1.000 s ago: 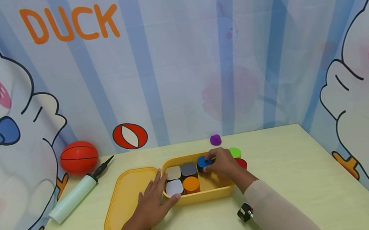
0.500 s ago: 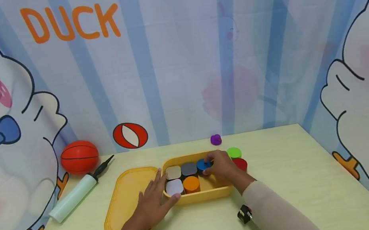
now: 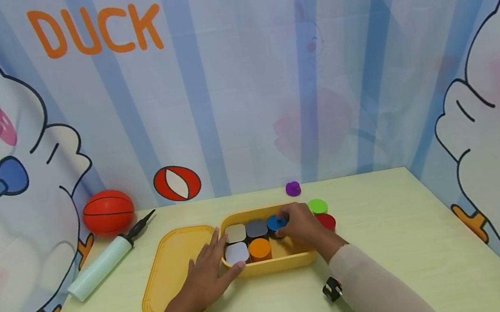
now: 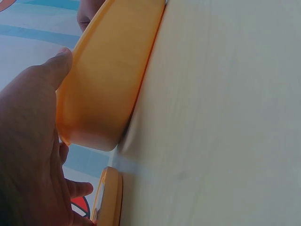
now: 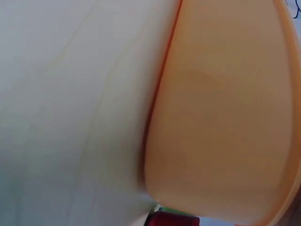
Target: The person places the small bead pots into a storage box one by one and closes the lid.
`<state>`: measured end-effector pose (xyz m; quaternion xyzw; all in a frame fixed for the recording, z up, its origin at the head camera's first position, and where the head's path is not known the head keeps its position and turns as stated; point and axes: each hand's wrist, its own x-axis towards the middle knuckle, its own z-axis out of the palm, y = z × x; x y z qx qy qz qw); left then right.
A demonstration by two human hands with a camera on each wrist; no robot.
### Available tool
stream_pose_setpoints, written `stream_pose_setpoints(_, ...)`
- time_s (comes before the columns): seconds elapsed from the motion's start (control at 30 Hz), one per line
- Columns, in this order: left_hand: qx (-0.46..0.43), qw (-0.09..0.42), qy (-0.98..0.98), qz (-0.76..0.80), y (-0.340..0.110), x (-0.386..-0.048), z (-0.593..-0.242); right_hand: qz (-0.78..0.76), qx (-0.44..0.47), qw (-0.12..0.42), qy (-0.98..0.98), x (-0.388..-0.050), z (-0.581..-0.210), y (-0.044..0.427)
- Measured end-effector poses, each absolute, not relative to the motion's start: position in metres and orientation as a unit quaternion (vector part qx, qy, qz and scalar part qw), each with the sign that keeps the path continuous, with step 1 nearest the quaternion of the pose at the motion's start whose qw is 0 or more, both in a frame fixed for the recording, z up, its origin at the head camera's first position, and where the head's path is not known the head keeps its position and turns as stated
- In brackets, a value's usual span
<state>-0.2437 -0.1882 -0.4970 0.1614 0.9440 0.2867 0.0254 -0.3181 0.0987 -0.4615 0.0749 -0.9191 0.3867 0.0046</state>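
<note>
Curtain (image 3: pixel 238 81) printed with ducks and the word DUCK fills the background, and in front of it we see a pale worktop (image 3: pixel 419 260). Near the middle of the worktop sits a yellow box (image 3: pixel 277 266), upright. Just left of it we find a flat yellow lid (image 3: pixel 166 270). Further left lies a pale green pump (image 3: pixel 101 269) with a black nozzle, slanting past a red ball (image 3: pixel 108 213) at the back left.

We see the left hand (image 3: pixel 210 277) at the left end of the box, its fingers spread apart and its thumb touching the rim. The right hand (image 3: pixel 304 224) reaches into the box, thumb and fingertips pinched on a blue pot (image 3: pixel 275 223) in the back row.

Left of that pot we spot a grey pot (image 3: pixel 256 228), then a beige pot (image 3: pixel 235 233); in front of these stand an orange pot (image 3: pixel 260 250) and a whitish pot (image 3: pixel 237 253). Beyond the box's right end, a red pot (image 3: pixel 326 221) stands before a green pot (image 3: pixel 318 206). By the back edge we notice a small purple object (image 3: pixel 293 188).
</note>
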Motion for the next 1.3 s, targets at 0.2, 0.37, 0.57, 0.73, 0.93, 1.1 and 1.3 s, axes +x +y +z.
stream_pose_setpoints(0.2, 0.163, 0.027, 0.943, 0.289, -0.187, -0.243, -0.497, 0.384, 0.097, 0.025, -0.918, -0.313, -0.454, 0.106)
stream_pose_setpoints(0.37, 0.163, 0.025, 0.944, 0.284, -0.189, -0.243, -0.497, 0.404, 0.112, 0.043, -0.907, -0.304, -0.446, 0.114)
stream_pose_setpoints(0.57, 0.164, 0.026, 0.944, 0.285, -0.190, -0.243, -0.496, 0.428, 0.149, 0.103, -0.886, -0.299, -0.448, 0.127)
stream_pose_setpoints(0.73, 0.165, 0.027, 0.944, 0.286, -0.189, -0.244, -0.497, 0.447, 0.171, 0.157, -0.864, -0.299, -0.455, 0.142)
stream_pose_setpoints(0.93, 0.163, 0.026, 0.944, 0.285, -0.189, -0.244, -0.497, 0.456, 0.164, 0.186, -0.855, -0.300, -0.461, 0.161)
stream_pose_setpoints(1.1, 0.163, 0.025, 0.943, 0.289, -0.189, -0.244, -0.497, 0.455, 0.136, 0.187, -0.860, -0.299, -0.463, 0.174)
stream_pose_setpoints(1.3, 0.164, 0.025, 0.943, 0.289, -0.189, -0.244, -0.498, 0.454, 0.114, 0.175, -0.866, -0.301, -0.469, 0.190)
